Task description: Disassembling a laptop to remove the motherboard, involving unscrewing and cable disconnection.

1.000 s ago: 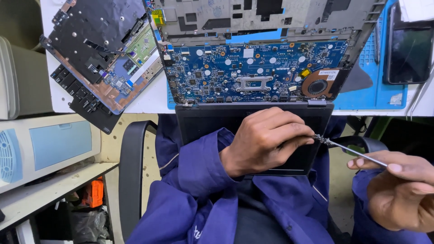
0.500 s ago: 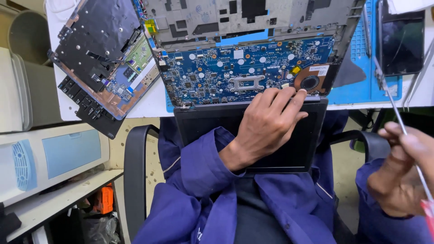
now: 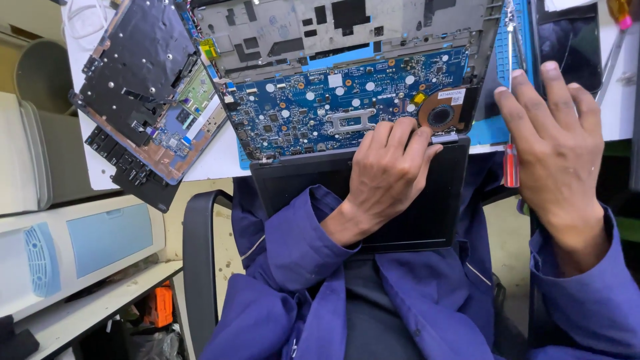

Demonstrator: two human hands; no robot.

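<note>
Our left hand [image 3: 390, 170] lies palm down with its fingers together and bent, the fingertips [image 3: 400, 128] pressing on the near edge of the one blue circuit board [image 3: 333, 100], just beside the single round fan [image 3: 441, 117] at the board's right end. It grips nothing; it only bears down. Our right hand [image 3: 557, 143] hangs flat and open, fingers spread a little and holding nothing, above the right edge of the desk [image 3: 213, 160], where it partly hides a red-handled screwdriver [image 3: 511, 163] lying upright on the blue mat [image 3: 497, 127]. We cannot tell whether the hand touches the tool.

We count one opened laptop base [image 3: 347, 27] at the middle of the desk's near edge, its grey frame towards the far edge and the board nearer us. One dark lid panel [image 3: 413, 200] hangs from it over the desk's near edge onto our lap, under the left wrist. One second, separate laptop part [image 3: 143, 87] lies tilted at the desk's left corner, dark on top with a small green board showing, and juts past the edge. One dark phone-like slab [image 3: 567, 40] rests near the far right corner. Both our sleeves [image 3: 293, 267] are dark blue.
</note>
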